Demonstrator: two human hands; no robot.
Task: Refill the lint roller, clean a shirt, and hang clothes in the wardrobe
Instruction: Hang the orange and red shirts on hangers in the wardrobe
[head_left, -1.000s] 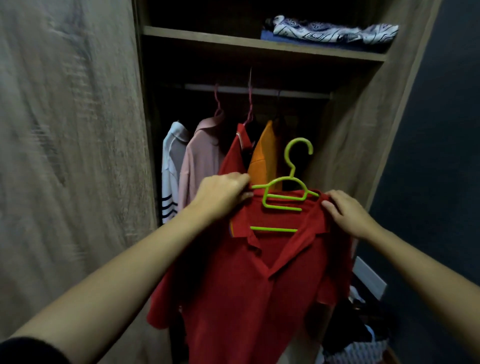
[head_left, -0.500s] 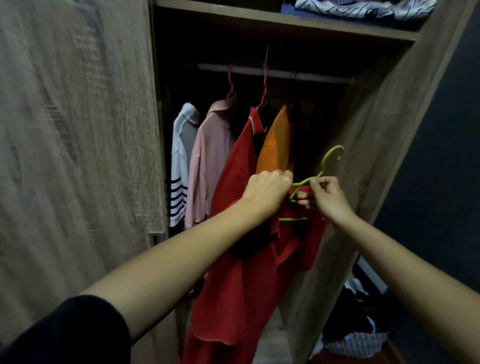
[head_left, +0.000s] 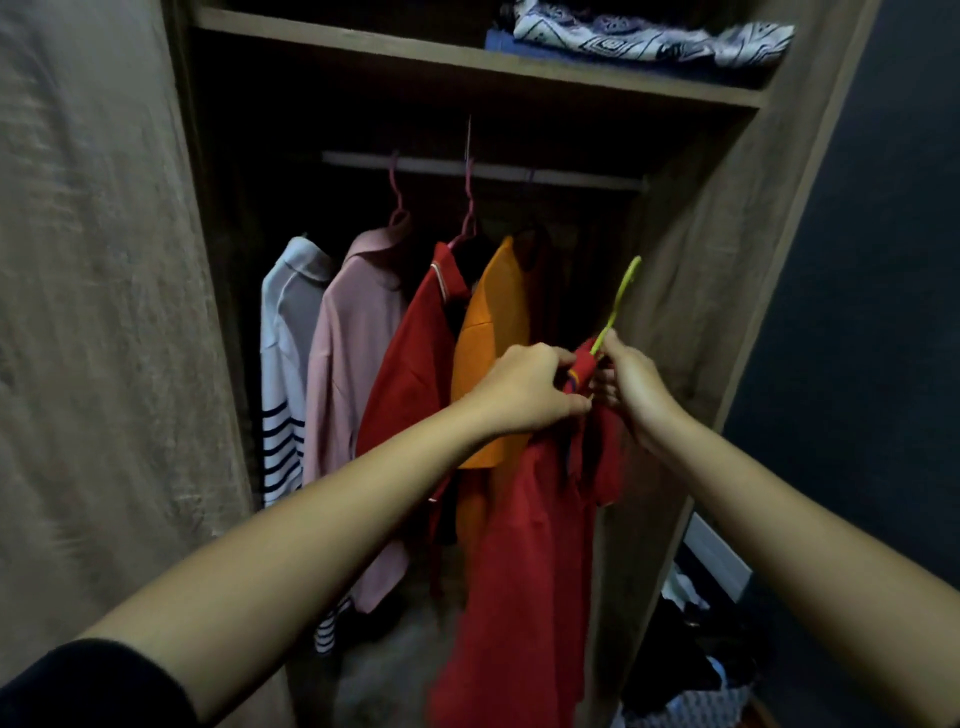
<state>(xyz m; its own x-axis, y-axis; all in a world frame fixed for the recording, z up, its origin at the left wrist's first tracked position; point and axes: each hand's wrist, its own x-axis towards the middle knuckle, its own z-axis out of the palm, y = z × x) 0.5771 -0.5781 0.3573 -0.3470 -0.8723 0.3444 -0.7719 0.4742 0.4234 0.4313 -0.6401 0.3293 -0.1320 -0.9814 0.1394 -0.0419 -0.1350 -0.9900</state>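
Since the earlier frame the shirt (head_left: 519, 545) is turned edge-on and is held right of centre, collar gripped by the left hand (head_left: 524, 389), hanger (head_left: 621, 301) pinched by the right hand (head_left: 631, 384); hanging is judged under way, a lift onto the rail (head_left: 571, 176) being needed next.

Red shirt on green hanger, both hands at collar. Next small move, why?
Probably raise the green hanger until its hook reaches the rail, right of the orange shirt. The hook is below the rail, that stretch looks free; the left hand grips the red shirt, the right hand the hanger.
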